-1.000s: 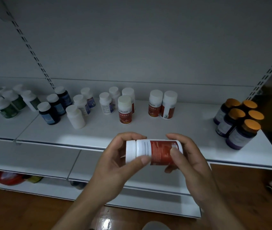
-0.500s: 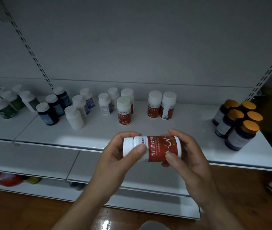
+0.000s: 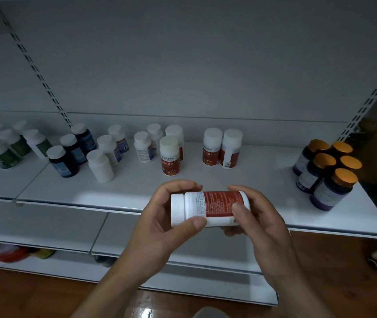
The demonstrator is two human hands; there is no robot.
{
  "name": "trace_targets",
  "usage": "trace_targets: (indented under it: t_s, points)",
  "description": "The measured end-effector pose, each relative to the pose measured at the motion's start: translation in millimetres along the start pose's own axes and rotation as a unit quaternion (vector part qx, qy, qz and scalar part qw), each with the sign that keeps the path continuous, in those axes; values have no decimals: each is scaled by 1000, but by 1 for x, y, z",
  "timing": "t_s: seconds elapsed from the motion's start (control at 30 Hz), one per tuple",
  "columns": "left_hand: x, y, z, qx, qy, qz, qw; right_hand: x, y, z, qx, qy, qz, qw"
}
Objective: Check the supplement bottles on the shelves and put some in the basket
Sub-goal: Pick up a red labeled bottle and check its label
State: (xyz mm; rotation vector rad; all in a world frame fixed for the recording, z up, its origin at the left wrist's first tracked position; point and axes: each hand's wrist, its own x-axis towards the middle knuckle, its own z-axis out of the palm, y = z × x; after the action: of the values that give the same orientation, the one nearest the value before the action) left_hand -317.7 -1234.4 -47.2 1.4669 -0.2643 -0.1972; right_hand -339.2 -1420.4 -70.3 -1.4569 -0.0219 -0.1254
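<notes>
Held bottle: white plastic supplement bottle with red label [image 3: 210,208], lying sideways above white metal shelf [image 3: 137,182] edge.
Left hand [image 3: 160,228]: fingers curled round cap end.
Right hand [image 3: 261,226]: thumb and fingers pinch base end.
</notes>
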Motion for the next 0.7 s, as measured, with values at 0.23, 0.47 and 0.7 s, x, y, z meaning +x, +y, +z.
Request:
trace_targets:
  t_s: [0.23,0.47,0.7]
  points:
    - [5,-2,3,10,48,-38,998,-3,1,-3,-10,-40,-18,999]
    - [9,-2,8,-2,60,-26,998,0,0,-2,16,-24,5,1000]
    - [13,-16,8,-48,24,-48,997,9,2,1,49,30,77,995]
